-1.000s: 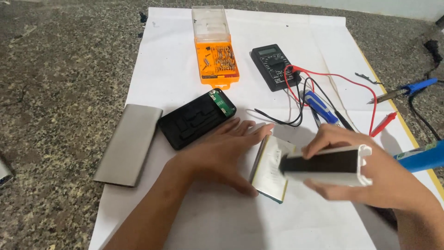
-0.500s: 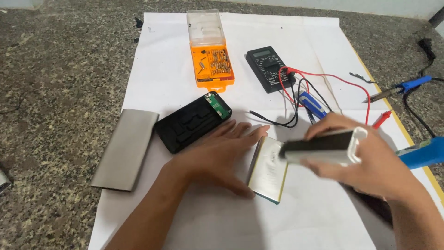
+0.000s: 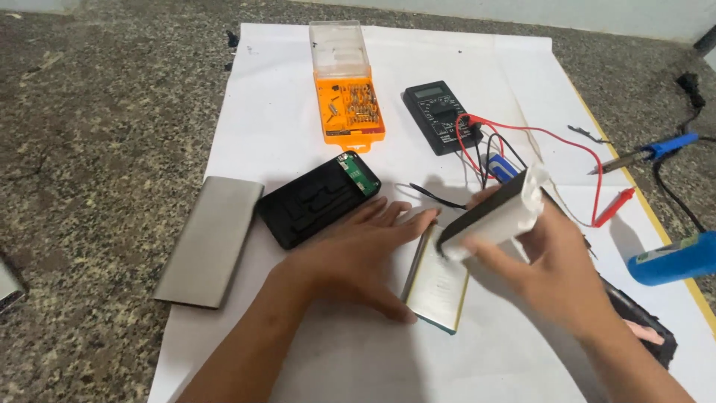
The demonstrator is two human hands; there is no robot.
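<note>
My right hand (image 3: 548,272) grips a white and black power bank case (image 3: 492,216), held tilted above the white paper sheet (image 3: 276,97). My left hand (image 3: 350,257) lies flat on the paper, fingers spread, its fingertips against the edge of a flat silver battery pouch (image 3: 436,287). Just beyond the left hand sits a black inner frame with a green circuit board (image 3: 317,200). A grey metal sleeve (image 3: 210,239) lies at the paper's left edge.
An orange screwdriver bit box (image 3: 347,104) with a clear lid and a black multimeter (image 3: 440,116) with red and black leads lie at the back. A blue-handled soldering iron (image 3: 649,153) and a blue cylinder (image 3: 671,257) are at the right. Speckled stone surrounds the paper.
My right hand has turned the case, swinging its far end up and away from me. The left hand has stayed flat by the battery pouch.
</note>
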